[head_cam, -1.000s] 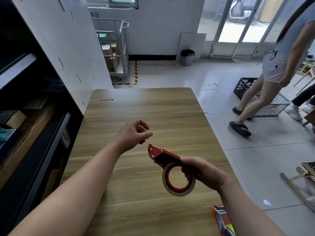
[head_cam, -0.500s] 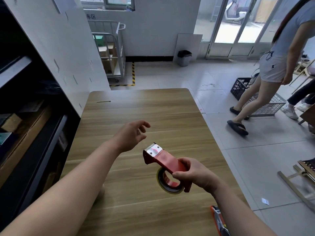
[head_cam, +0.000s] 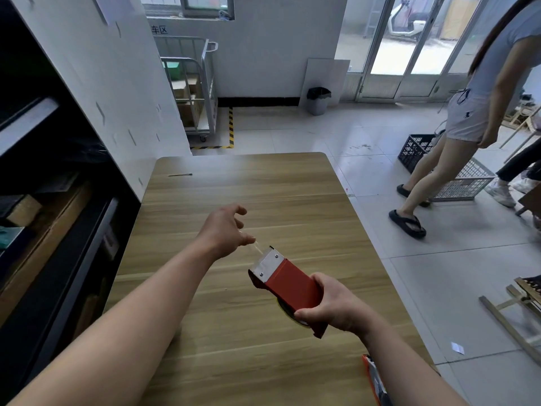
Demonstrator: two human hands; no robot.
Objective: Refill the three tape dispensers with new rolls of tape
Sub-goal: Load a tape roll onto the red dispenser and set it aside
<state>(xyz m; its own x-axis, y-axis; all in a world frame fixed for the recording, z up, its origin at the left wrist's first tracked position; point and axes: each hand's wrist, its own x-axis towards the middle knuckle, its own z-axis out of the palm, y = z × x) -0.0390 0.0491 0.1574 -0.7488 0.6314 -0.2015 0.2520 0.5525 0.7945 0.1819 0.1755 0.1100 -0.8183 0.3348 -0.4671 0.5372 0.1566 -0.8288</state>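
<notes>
Both arms are bare. Behind the left grip (head_cam: 225, 230), the wrist and the left forearm (head_cam: 131, 317) show uncovered skin right to the picture's edge, and the arm looks broad where it nears the camera. Behind the right grip (head_cam: 330, 306), the right forearm (head_cam: 409, 373) is likewise uncovered down to the lower edge. Knuckles stand out faintly on the back of the right grip. Nails are too small to judge.

Characters 车区 (head_cam: 159, 29): you read them on the white back wall (head_cam: 263, 54), below the window (head_cam: 205, 4).
</notes>
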